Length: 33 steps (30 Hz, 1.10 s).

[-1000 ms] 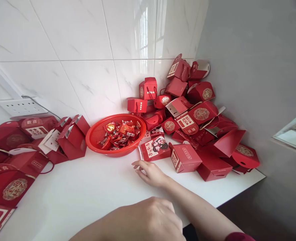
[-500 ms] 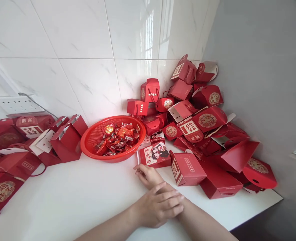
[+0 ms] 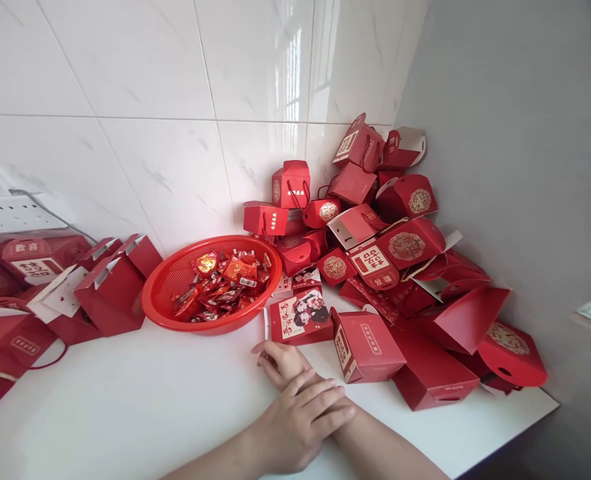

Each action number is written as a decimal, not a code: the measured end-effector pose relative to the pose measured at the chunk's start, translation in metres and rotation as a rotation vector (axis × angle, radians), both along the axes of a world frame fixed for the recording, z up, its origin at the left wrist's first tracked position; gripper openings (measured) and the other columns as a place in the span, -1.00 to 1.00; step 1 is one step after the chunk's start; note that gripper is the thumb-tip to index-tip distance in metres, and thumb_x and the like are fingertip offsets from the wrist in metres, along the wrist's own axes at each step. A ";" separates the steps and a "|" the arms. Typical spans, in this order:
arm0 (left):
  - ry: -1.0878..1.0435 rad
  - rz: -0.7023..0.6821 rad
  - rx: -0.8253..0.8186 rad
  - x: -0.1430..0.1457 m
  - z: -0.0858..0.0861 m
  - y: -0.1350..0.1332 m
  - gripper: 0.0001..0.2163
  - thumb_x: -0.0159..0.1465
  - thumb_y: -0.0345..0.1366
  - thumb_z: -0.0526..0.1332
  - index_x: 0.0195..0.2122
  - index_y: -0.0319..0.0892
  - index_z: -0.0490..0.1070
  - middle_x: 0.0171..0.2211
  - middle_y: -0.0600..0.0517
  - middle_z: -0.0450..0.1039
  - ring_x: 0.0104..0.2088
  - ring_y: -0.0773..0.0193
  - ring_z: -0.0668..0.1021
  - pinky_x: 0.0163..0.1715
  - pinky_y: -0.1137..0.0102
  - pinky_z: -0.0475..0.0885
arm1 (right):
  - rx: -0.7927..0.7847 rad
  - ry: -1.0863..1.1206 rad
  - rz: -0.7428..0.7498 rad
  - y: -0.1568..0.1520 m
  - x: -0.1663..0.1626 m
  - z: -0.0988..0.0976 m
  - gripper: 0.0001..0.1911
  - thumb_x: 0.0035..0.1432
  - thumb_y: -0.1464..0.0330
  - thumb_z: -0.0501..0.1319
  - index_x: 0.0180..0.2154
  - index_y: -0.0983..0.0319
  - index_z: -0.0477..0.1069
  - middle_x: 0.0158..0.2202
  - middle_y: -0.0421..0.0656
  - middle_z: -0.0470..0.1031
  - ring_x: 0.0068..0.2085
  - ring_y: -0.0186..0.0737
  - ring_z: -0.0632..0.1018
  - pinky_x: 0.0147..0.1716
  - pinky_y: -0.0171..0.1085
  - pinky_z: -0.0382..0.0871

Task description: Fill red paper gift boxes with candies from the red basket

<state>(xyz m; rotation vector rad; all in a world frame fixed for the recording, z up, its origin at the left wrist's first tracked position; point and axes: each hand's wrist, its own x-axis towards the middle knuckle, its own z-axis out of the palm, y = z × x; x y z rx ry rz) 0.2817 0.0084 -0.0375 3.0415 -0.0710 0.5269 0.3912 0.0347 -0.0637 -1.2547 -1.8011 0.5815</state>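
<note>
My left hand (image 3: pixel 305 420) lies across my right wrist and forearm, its fingers spread over the skin with no object in it. Beneath it, my right hand (image 3: pixel 281 363) rests on the white table (image 3: pixel 175 407), fingers loosely bent and apart, holding nothing. Just beyond the right fingers lies a red gift box (image 3: pixel 300 315) with a printed couple on its face. Close to the right wrist is another red gift box (image 3: pixel 369 347) on its side. A red plastic basket (image 3: pixel 158 293) stands farther off at the left, filled with red-wrapped candies (image 3: pixel 225 287).
A large heap of red gift boxes (image 3: pixel 405 243) leans into the corner at the right. More red boxes (image 3: pixel 110 290) stand at the left below a wall socket (image 3: pixel 18 215). White tiles (image 3: pixel 150 60) back the table, and a grey wall (image 3: pixel 515 167) bounds its right.
The view has shifted a little, so the boxes and basket appear slightly farther left and lower. My hands keep the same crossed pose.
</note>
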 end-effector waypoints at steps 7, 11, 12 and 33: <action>-0.008 0.025 -0.010 -0.006 0.004 -0.004 -0.49 0.31 -0.42 0.09 0.29 -0.08 0.17 0.29 0.01 0.28 0.32 0.18 0.27 0.38 0.14 -0.02 | -0.010 0.018 0.010 -0.006 -0.006 0.009 -0.70 0.28 0.46 0.07 0.01 0.07 0.36 -0.32 -0.23 0.52 -0.36 -0.21 0.56 -0.34 -0.26 0.46; 0.018 0.024 -0.035 -0.011 0.006 -0.006 -0.48 0.31 -0.38 0.10 0.31 -0.08 0.14 0.30 0.01 0.26 0.31 0.15 0.27 0.37 0.11 0.03 | 0.011 0.024 0.012 -0.005 -0.010 0.007 -0.71 0.27 0.46 0.09 -0.01 0.11 0.38 -0.33 -0.21 0.54 -0.36 -0.23 0.56 -0.34 -0.29 0.45; 0.020 0.023 -0.040 -0.011 0.004 -0.005 -0.47 0.31 -0.38 0.10 0.31 -0.08 0.13 0.30 0.00 0.25 0.31 0.15 0.27 0.36 0.11 0.05 | 0.020 0.034 0.014 -0.004 -0.011 0.006 -0.71 0.27 0.48 0.08 -0.02 0.12 0.38 -0.33 -0.21 0.54 -0.35 -0.25 0.57 -0.32 -0.30 0.45; -0.115 -0.141 -0.157 -0.011 -0.004 -0.007 -0.55 0.23 -0.39 0.13 0.17 -0.12 0.25 0.22 -0.09 0.34 0.31 0.14 0.28 0.29 0.19 0.25 | 0.213 0.493 -0.391 0.025 0.038 0.084 -0.78 0.30 0.26 0.12 -0.08 0.22 0.33 -0.24 -0.09 0.54 -0.35 -0.23 0.59 -0.34 -0.27 0.49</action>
